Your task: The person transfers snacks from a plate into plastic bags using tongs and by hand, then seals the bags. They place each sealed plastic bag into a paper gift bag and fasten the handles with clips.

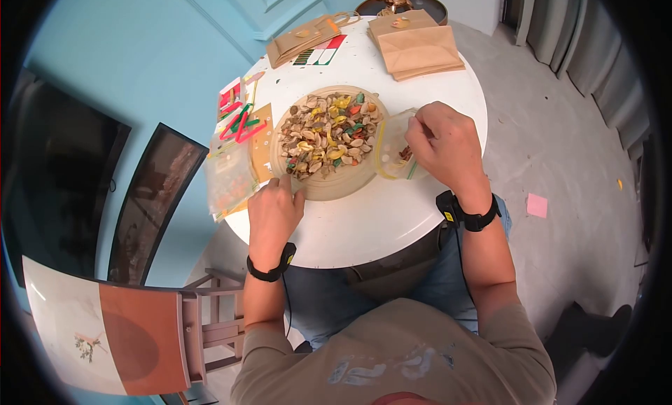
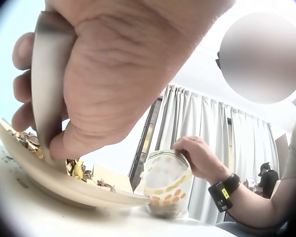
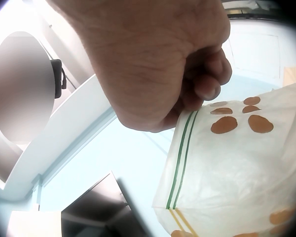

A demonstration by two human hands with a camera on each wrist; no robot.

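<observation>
A round pale tray on the white table holds a heap of potpourri, dried petals and pods with yellow, green and orange pieces. My left hand is at the tray's near left edge. In the left wrist view, its fingers and thumb grip a smooth, wide silvery handle whose lower end reaches down to the tray beside the potpourri; the rest is hidden. To the tray's right, my right hand pinches the rim of a translucent zip bag with orange spots. A few brown pieces show inside the bag.
More zip bags lie on the table's left, below red and green clips. Brown paper bags lie at the back, with a striped card between them. A dark round tray stands beyond the table.
</observation>
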